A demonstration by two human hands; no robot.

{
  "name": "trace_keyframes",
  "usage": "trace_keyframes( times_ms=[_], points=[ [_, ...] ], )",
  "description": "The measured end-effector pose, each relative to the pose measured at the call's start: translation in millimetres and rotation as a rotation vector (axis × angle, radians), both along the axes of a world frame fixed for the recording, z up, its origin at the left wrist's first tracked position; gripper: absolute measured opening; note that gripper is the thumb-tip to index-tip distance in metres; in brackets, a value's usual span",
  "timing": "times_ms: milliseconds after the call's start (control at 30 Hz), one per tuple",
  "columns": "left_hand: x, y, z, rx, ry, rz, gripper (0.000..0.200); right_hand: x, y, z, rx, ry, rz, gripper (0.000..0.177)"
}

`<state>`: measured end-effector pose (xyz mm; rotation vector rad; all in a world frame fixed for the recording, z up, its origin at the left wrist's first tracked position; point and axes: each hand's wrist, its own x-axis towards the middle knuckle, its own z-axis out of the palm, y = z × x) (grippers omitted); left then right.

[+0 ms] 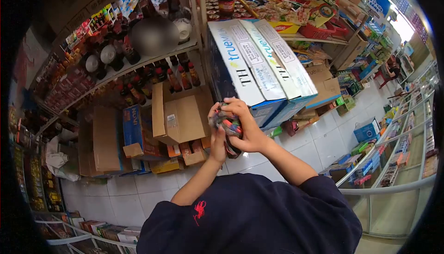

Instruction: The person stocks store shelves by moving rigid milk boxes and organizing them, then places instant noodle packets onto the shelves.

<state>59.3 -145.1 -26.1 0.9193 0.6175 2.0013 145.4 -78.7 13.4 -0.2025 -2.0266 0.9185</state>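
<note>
Near the front corner of the milk cartons [254, 64], a dark, multicoloured packet [230, 125] sits between both hands, above the tiled floor [300, 154]. Grip: left hand [218, 145] and right hand [252, 131] both grasping it, fingers curled round. Step looks like handling the packet; next move probably calls for a steady two-handed hold. Contents unclear.

A shelf [180, 49] at the upper left carried dark bottles [131, 53]. The pale tiled floor [125, 208] (glossy in patches) held a brown carton [108, 143] left of centre and a blue box [367, 131] at right.
</note>
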Motion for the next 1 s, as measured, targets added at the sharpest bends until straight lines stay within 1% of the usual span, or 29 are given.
trace_keyframes(
  times_ms=[33,67,100,133,200,233,267,333,367,400,433,467,533,567,600,667,700,733,767,800,833,867,967,1000],
  points=[
    [-10,-3,-12,-0.187,-0.058,0.04,0.047,-4,-1,3,-0.011,-0.007,0.003,0.054],
    [-18,-5,-19,-0.372,-0.116,0.077,0.046,-3,0,11,0.028,-0.104,0.103,0.055],
    [-24,-6,-13,-0.388,-0.163,0.154,0.04,-3,2,19,0.068,-0.202,0.2,0.056],
    [-32,-9,-5,-0.396,-0.169,0.148,0.04,-2,7,24,0.145,-0.208,0.16,0.054],
    [-52,-13,12,-0.378,-0.001,0.274,0.035,2,14,36,0.21,-0.237,-0.051,0.044],
    [-59,-11,17,-0.335,0.043,0.273,0.032,3,18,40,0.215,-0.235,-0.171,0.039],
    [-60,-6,20,-0.323,0.089,0.285,0.035,4,23,42,0.222,-0.232,-0.291,0.034],
    [-50,5,22,-0.302,0.206,0.206,0.039,9,36,35,0.308,-0.288,-0.496,0.029],
    [-44,17,15,-0.288,0.279,0.174,0.043,10,39,32,0.308,-0.294,-0.505,0.029],
    [-35,30,-2,-0.277,0.35,0.143,0.047,10,40,27,0.272,-0.282,-0.591,0.027],
    [-23,43,-22,-0.253,0.4,0.164,0.05,10,41,22,0.238,-0.266,-0.676,0.026],
    [-12,57,-44,-0.223,0.454,0.186,0.054,7,43,14,0.24,-0.266,-0.684,0.026],
    [6,69,-89,-0.078,0.599,0.569,0.059,2,45,-2,0.244,-0.387,-0.784,0.021],
    [5,71,-103,-0.078,0.798,0.712,0.051,-1,46,-5,0.312,-0.302,-0.821,0.015],
    [6,74,-113,-0.074,0.789,0.7,0.051,-3,46,-10,0.298,-0.241,-0.84,0.014],
    [7,79,-138,-0.426,0.041,0.227,0.044,-4,45,-11,0.304,-0.258,-0.867,0.015],
    [3,97,-199,-0.549,0.026,0.256,0.042,-5,45,-13,0.301,-0.264,-0.873,0.015],
    [-3,94,-190,-0.551,0.025,0.25,0.042,-6,47,-16,0.351,-0.194,-0.876,0.013],
    [-8,93,-180,-0.597,-0.054,0.155,0.042,-6,50,-18,0.405,-0.124,-0.876,0.011],
    [-12,92,-165,-0.64,-0.132,0.058,0.042,-6,53,-20,0.411,-0.127,-0.879,0.011],
    [-8,91,-153,-0.555,-0.118,0.093,0.045,-6,54,-22,0.43,-0.092,-0.87,0.011],
    [-2,88,-129,-0.473,-0.017,0.196,0.048,-5,54,-24,0.444,-0.059,-0.863,0.011],
    [-8,98,-77,-0.182,0.226,0.287,0.052,-6,54,-27,0.445,-0.055,-0.873,0.011],
    [-13,109,-76,-0.181,0.223,0.27,0.052,-5,54,-27,0.44,-0.061,-0.878,0.011]
  ],
)
